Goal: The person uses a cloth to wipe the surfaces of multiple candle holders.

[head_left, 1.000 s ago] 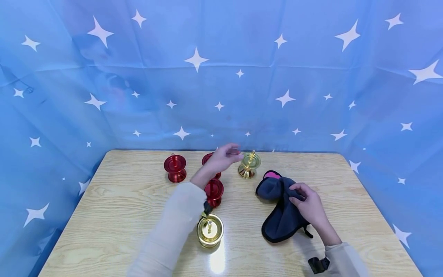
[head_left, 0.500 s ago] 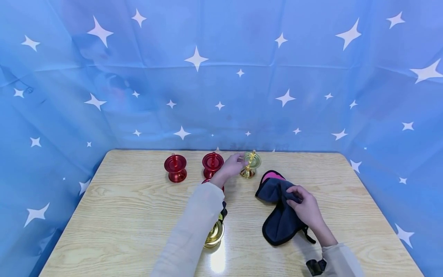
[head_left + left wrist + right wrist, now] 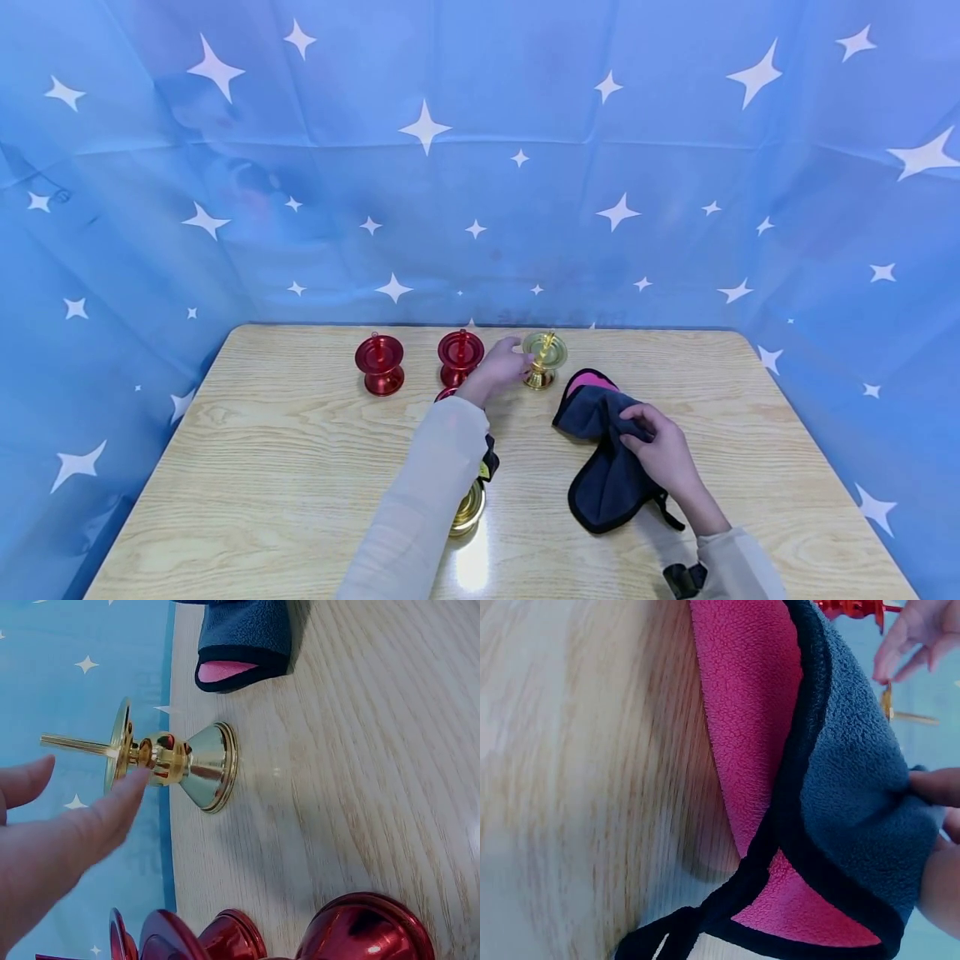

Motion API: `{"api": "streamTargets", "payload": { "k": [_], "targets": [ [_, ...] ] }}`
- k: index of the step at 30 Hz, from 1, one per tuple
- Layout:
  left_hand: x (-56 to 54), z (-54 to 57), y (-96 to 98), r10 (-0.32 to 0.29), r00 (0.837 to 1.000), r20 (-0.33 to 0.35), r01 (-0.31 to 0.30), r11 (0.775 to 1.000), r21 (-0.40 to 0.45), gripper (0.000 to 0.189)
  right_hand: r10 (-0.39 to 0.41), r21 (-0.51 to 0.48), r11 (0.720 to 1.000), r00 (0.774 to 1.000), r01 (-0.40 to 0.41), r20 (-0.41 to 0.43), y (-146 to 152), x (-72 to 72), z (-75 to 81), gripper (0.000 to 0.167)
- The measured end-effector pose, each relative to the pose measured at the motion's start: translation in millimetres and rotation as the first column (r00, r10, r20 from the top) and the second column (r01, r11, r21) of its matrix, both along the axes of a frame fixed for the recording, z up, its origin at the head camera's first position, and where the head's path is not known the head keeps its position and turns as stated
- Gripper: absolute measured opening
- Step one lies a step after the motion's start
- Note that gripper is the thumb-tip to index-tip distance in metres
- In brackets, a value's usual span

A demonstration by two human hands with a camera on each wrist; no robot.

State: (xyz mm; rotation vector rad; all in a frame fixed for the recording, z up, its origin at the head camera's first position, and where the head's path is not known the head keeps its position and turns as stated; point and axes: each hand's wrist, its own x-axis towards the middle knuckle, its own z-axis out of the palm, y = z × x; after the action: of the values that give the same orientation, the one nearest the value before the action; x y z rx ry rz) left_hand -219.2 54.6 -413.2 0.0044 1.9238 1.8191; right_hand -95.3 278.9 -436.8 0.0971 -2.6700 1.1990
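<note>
My left hand (image 3: 498, 367) reaches to the gold candle holder (image 3: 553, 353) at the back of the table. In the left wrist view the thumb stands apart from the fingers, and a fingertip overlaps the stem of that candle holder (image 3: 177, 759), which stands upright with a thin rod above its dish. My right hand (image 3: 666, 454) pinches a fold of a dark grey fleece cloth (image 3: 603, 492) with black edging. Pink lining (image 3: 750, 697) shows where the cloth is lifted in the right wrist view, and a black loop (image 3: 682, 922) hangs at one corner.
Two red candle holders, one at left (image 3: 381, 357) and one nearer the middle (image 3: 461, 354), stand along the back. A third red one and a gold candle holder (image 3: 471, 507) are partly hidden by my left arm. A starry blue curtain (image 3: 480, 167) rises behind the wooden table (image 3: 262, 467).
My left hand has moved right and slightly down, from above the red candle holders to the gold one. My right hand has shifted the cloth slightly, showing more pink at its far end.
</note>
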Motion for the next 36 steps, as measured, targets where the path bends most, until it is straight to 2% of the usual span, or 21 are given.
{"api": "streamTargets", "payload": {
  "k": [2, 3, 5, 7, 9, 10, 11, 14, 18, 24, 27, 31, 36],
  "targets": [
    [-1.1, -5.0, 2.6, 0.061, 0.997, 0.044, -0.063, 0.998, 0.026, 0.052, 0.001, 0.002, 1.000, 1.000, -0.001, -0.003, 0.2, 0.0, 0.2, 0.026],
    [-5.5, -14.5, 3.5, 0.083, 0.996, 0.034, -0.085, 0.994, 0.063, 0.051, 0.001, 0.004, 1.000, 1.000, -0.001, -0.004, 0.3, 0.0, 0.2, 0.026],
    [-9.7, -23.8, 6.2, 0.125, 0.991, 0.049, -0.127, 0.991, 0.047, 0.046, 0.001, 0.008, 1.000, 1.000, 0.000, -0.007, 0.6, -0.3, 0.2, 0.027],
    [-10.4, -26.0, 7.0, 0.147, 0.988, 0.055, -0.149, 0.988, 0.043, 0.038, -0.002, 0.012, 1.000, 1.000, 0.002, -0.009, 1.0, -0.5, 0.0, 0.027],
    [-8.6, -22.9, 6.4, 0.153, 0.986, 0.061, -0.156, 0.987, 0.042, 0.032, -0.002, 0.011, 1.000, 1.000, 0.003, -0.010, 1.3, -0.6, -0.1, 0.027],
    [-3.2, -13.1, 6.1, 0.159, 0.984, 0.085, -0.161, 0.987, 0.010, 0.032, -0.003, 0.011, 1.000, 1.000, 0.003, -0.010, 1.4, -0.5, 0.0, 0.026],
    [-0.7, -8.6, 5.6, 0.155, 0.985, 0.075, -0.155, 0.988, 0.001, 0.030, -0.002, 0.012, 1.000, 1.000, 0.002, -0.009, 1.5, -0.4, 0.2, 0.026],
    [7.3, 8.4, 0.7, 0.133, 0.989, 0.072, -0.135, 0.991, 0.025, 0.030, 0.005, 0.013, 1.000, 1.000, -0.005, -0.006, 2.1, -0.6, 1.9, 0.026],
    [10.2, 26.9, -6.1, 0.070, 0.991, 0.113, -0.079, 0.994, 0.074, 0.034, 0.008, 0.026, 1.000, 1.000, -0.008, -0.009, 3.7, -1.9, 8.3, 0.025],
    [10.8, 55.6, -14.4, -0.034, 0.990, 0.138, 0.024, 0.997, 0.072, 0.045, 0.006, 0.021, 1.000, 1.000, -0.005, -0.030, 7.0, -6.3, 27.6, 0.025],
    [11.8, 69.8, -17.8, -0.068, 0.990, 0.126, 0.059, 0.996, 0.072, 0.043, 0.013, 0.008, 1.000, 0.999, -0.012, -0.050, 7.4, -9.1, 40.7, 0.025],
    [16.8, 90.7, -23.6, -0.108, 0.991, 0.077, 0.103, 0.993, 0.065, 0.035, 0.039, -0.008, 0.999, 0.996, -0.039, -0.083, 3.8, -12.0, 59.0, 0.026],
    [27.0, 110.1, -33.9, -0.108, 0.994, -0.018, 0.109, 0.993, 0.044, 0.029, 0.078, -0.050, 0.995, 0.990, -0.084, -0.118, -5.0, -15.5, 78.6, 0.027]
  ]
}}
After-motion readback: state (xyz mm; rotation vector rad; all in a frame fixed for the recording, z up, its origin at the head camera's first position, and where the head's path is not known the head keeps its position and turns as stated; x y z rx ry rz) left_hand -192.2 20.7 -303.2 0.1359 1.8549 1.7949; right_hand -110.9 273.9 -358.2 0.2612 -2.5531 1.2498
